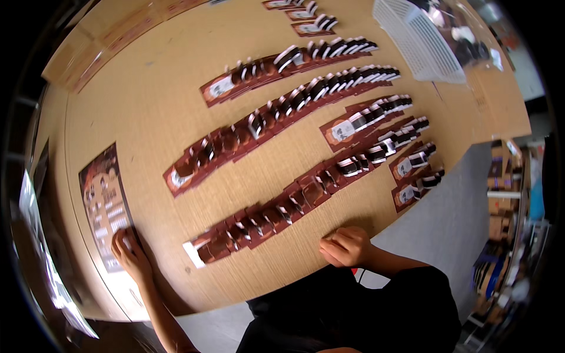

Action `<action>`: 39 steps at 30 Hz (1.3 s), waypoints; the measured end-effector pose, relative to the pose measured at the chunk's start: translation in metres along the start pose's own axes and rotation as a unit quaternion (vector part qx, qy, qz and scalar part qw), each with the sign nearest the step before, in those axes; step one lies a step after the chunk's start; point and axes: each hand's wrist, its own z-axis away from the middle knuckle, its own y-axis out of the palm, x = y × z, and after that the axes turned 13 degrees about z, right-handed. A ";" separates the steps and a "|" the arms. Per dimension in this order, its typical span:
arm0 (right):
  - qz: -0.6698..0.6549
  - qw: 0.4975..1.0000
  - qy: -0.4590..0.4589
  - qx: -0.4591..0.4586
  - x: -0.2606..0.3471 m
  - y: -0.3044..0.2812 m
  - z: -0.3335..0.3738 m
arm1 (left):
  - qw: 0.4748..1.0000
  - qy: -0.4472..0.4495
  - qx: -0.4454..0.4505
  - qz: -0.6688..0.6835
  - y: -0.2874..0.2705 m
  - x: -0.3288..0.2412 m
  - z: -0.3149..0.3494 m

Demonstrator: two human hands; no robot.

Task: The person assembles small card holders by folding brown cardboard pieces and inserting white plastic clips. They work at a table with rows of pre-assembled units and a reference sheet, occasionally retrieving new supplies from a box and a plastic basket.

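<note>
My left hand lies at the left on a dark printed sheet, its fingers stretched out over the sheet's lower part. At the table's near edge, my right hand rests in a loose fist, and nothing shows sticking out of it. Between and beyond my hands, dark red-brown cards overlap in slanting rows. Black-and-white pieces stand along them like raised tabs. The near row is closest to both hands, with a white end piece at its left end. Behind it runs a long middle row.
A shorter far row and several small groups of cards, one group right of centre, lie on the wooden table. A white plastic basket stands at the far right. Cardboard lines the far left edge. Shelves with goods stand beyond the right.
</note>
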 end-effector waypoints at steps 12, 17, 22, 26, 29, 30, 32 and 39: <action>-0.034 0.984 0.038 0.172 -0.007 -0.010 0.000 | 0.998 0.009 0.046 -0.043 0.002 0.020 -0.011; 0.032 0.995 -0.096 0.000 -0.075 -0.050 -0.127 | 0.998 -0.038 0.030 0.027 -0.003 0.004 -0.022; 0.222 0.957 0.101 0.156 -0.214 -0.020 -0.303 | 0.998 -0.050 0.042 0.004 0.001 0.003 -0.017; 0.325 0.901 0.160 0.237 -0.291 0.034 -0.375 | 0.996 -0.071 0.061 -0.001 0.003 -0.001 -0.021; 0.323 0.852 0.244 0.333 -0.309 0.061 -0.398 | 0.995 -0.072 0.066 0.001 0.003 -0.004 -0.023; 0.322 0.846 0.251 0.343 -0.310 0.065 -0.399 | 0.995 -0.072 0.067 -0.002 0.001 -0.004 -0.023; 0.325 0.832 0.267 0.362 -0.318 0.069 -0.398 | 0.995 -0.072 0.069 -0.003 0.002 -0.004 -0.022; 0.321 0.882 0.187 0.290 -0.326 0.065 -0.364 | 0.994 -0.076 0.074 -0.036 0.002 0.000 -0.016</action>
